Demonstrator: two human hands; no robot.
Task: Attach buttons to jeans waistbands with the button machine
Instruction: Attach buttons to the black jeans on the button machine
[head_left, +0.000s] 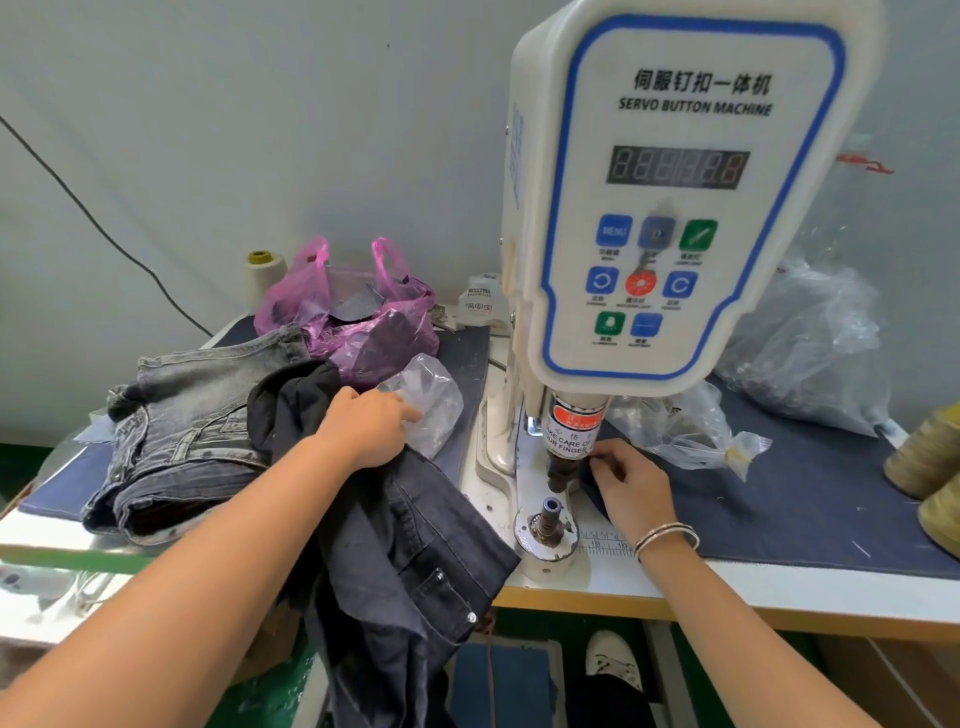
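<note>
A white servo button machine (675, 187) stands at the table's middle, its punch head (566, 441) hanging over the lower die (548, 512). Dark jeans (410, 545) drape from the table's front edge, left of the die. My left hand (369, 431) rests on the jeans with its fingertips in a clear plastic bag (431, 400). My right hand (623, 483), a bracelet on its wrist, pinches something small just right of the punch head; I cannot tell what it is.
A stack of folded grey jeans (187, 431) lies at the left. A pink bag (353, 312) of denim scraps and a thread cone (265, 275) stand behind. Clear bags (800, 343) and thread cones (930, 457) sit on the blue denim mat (779, 509) at the right.
</note>
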